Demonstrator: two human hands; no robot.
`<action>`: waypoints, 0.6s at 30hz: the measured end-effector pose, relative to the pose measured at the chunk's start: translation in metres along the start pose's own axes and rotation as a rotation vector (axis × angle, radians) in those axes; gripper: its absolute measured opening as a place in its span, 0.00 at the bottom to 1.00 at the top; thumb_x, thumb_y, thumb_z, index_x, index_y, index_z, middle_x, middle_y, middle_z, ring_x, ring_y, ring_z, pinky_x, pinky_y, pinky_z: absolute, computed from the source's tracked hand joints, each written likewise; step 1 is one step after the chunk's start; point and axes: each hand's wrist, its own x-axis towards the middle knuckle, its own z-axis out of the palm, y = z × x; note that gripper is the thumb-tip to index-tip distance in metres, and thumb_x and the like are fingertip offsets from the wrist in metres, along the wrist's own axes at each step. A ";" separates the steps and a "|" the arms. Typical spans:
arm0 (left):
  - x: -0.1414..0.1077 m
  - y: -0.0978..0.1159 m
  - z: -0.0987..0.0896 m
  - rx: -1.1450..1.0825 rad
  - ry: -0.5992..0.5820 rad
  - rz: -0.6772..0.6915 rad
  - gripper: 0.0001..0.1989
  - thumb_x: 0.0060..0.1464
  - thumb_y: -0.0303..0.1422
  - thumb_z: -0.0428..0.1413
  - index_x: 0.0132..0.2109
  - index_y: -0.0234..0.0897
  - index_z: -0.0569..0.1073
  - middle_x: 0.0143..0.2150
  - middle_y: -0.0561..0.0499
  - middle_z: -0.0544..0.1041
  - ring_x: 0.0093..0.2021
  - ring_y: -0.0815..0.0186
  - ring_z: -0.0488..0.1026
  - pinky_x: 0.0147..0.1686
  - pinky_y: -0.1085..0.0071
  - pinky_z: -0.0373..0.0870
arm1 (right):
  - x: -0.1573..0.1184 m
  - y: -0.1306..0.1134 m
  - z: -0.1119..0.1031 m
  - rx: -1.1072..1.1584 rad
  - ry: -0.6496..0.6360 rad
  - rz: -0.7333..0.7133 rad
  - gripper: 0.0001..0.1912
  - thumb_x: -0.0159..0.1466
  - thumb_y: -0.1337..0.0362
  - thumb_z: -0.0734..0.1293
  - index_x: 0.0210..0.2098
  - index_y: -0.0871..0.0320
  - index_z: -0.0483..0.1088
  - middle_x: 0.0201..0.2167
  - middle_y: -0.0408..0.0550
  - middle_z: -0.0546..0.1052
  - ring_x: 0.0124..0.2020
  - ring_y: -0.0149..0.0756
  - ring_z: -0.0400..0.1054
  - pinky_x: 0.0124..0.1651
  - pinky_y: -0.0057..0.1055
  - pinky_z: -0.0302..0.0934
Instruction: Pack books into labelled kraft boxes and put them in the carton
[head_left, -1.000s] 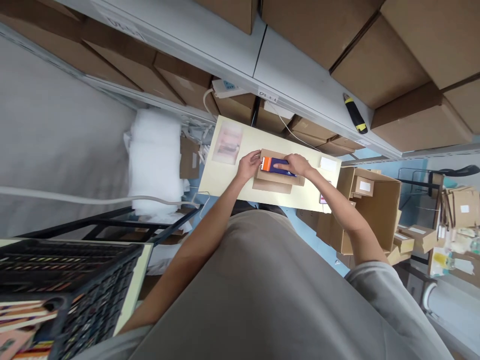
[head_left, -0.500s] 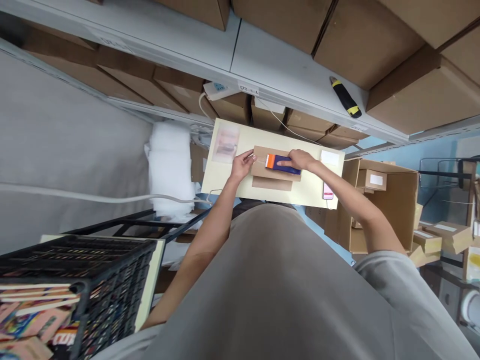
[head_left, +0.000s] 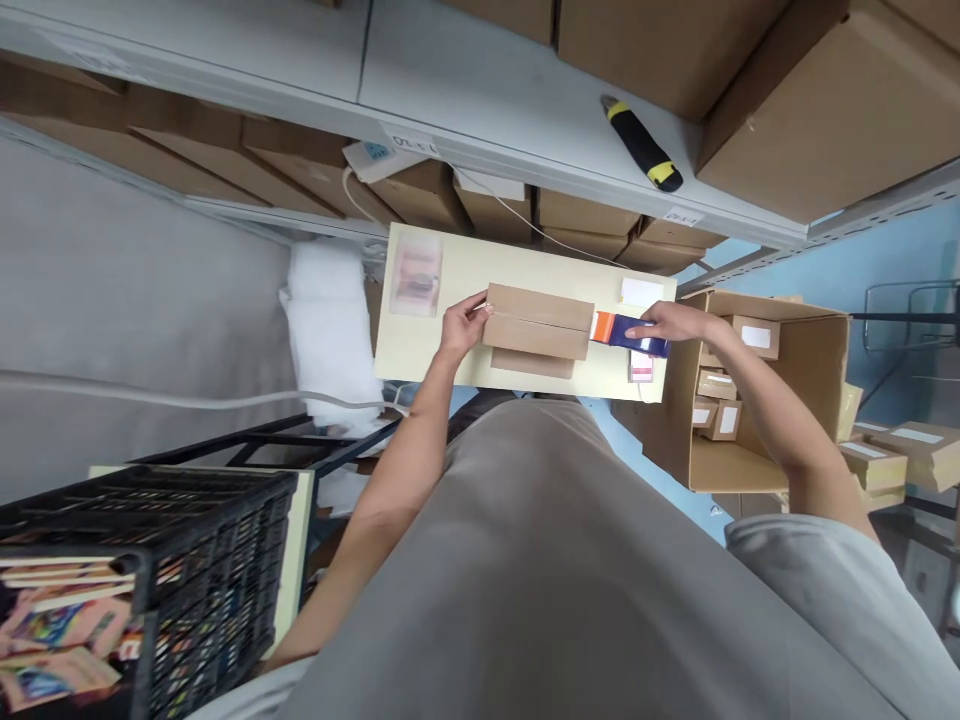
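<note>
A long brown cardboard box (head_left: 536, 322) lies on the pale yellow board (head_left: 465, 260), its two top flaps meeting at a seam. My left hand (head_left: 466, 325) pinches the left end of the box. Just beyond the right end, my right hand (head_left: 667, 322) is closed around a dark blue and orange tape dispenser (head_left: 619, 331). Under the dispenser, a phone (head_left: 641, 367) lies partly covered. A white label sheet (head_left: 642, 292) rests near the board's back right corner.
A shelf (head_left: 480, 90) with cartons and a black-yellow cutter (head_left: 642, 143) runs across the back. On the right stands an open carton (head_left: 806, 390) holding small boxes. A black crate (head_left: 217, 590) is at the lower left, and white wrap (head_left: 330, 330) at the left.
My right hand has moved right with the tape dispenser, off the box and partly over the phone. The box top is uncovered. The view has shifted, showing more of the right carton's inside.
</note>
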 end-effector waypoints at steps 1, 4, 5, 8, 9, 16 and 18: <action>-0.001 0.001 0.002 0.012 0.005 0.002 0.31 0.51 0.51 0.76 0.55 0.34 0.86 0.63 0.35 0.85 0.68 0.43 0.81 0.71 0.52 0.77 | -0.001 0.005 0.002 0.001 0.000 0.006 0.44 0.61 0.17 0.67 0.23 0.55 0.73 0.21 0.45 0.72 0.25 0.36 0.63 0.32 0.36 0.54; -0.004 0.000 0.005 0.056 0.001 0.027 0.34 0.53 0.55 0.74 0.57 0.35 0.86 0.64 0.37 0.85 0.68 0.44 0.80 0.73 0.53 0.75 | 0.005 0.012 0.011 0.009 0.018 0.006 0.42 0.62 0.19 0.68 0.24 0.55 0.74 0.22 0.47 0.74 0.26 0.37 0.66 0.33 0.36 0.57; -0.005 -0.001 0.005 0.071 -0.005 0.038 0.35 0.53 0.56 0.74 0.58 0.35 0.85 0.65 0.37 0.84 0.68 0.45 0.80 0.73 0.52 0.74 | 0.009 0.012 0.015 0.013 0.035 0.002 0.42 0.63 0.20 0.69 0.25 0.55 0.75 0.22 0.47 0.75 0.26 0.38 0.67 0.34 0.36 0.57; -0.005 -0.005 0.006 0.123 0.008 0.067 0.36 0.55 0.57 0.71 0.60 0.35 0.84 0.66 0.37 0.84 0.68 0.44 0.80 0.74 0.51 0.73 | 0.016 0.015 0.027 0.015 0.124 0.005 0.40 0.65 0.23 0.69 0.27 0.56 0.77 0.23 0.49 0.76 0.27 0.39 0.68 0.34 0.37 0.56; -0.006 -0.006 0.009 0.140 0.027 0.077 0.36 0.57 0.57 0.70 0.61 0.34 0.84 0.66 0.36 0.84 0.68 0.44 0.80 0.74 0.51 0.72 | 0.017 0.016 0.031 0.016 0.155 0.007 0.40 0.65 0.24 0.69 0.27 0.57 0.78 0.23 0.49 0.76 0.27 0.39 0.68 0.34 0.38 0.56; -0.031 -0.014 0.059 0.282 0.260 0.044 0.32 0.70 0.56 0.58 0.69 0.40 0.78 0.70 0.38 0.80 0.77 0.45 0.71 0.79 0.50 0.64 | 0.016 0.033 0.056 -0.008 0.201 -0.009 0.39 0.67 0.24 0.68 0.30 0.56 0.81 0.24 0.51 0.77 0.30 0.43 0.71 0.36 0.38 0.55; -0.040 -0.013 0.069 0.335 0.279 0.041 0.34 0.72 0.59 0.56 0.71 0.40 0.76 0.69 0.38 0.81 0.76 0.44 0.72 0.78 0.48 0.65 | 0.014 0.039 0.058 -0.014 0.192 -0.012 0.40 0.66 0.23 0.68 0.30 0.56 0.81 0.24 0.52 0.77 0.30 0.44 0.70 0.37 0.38 0.54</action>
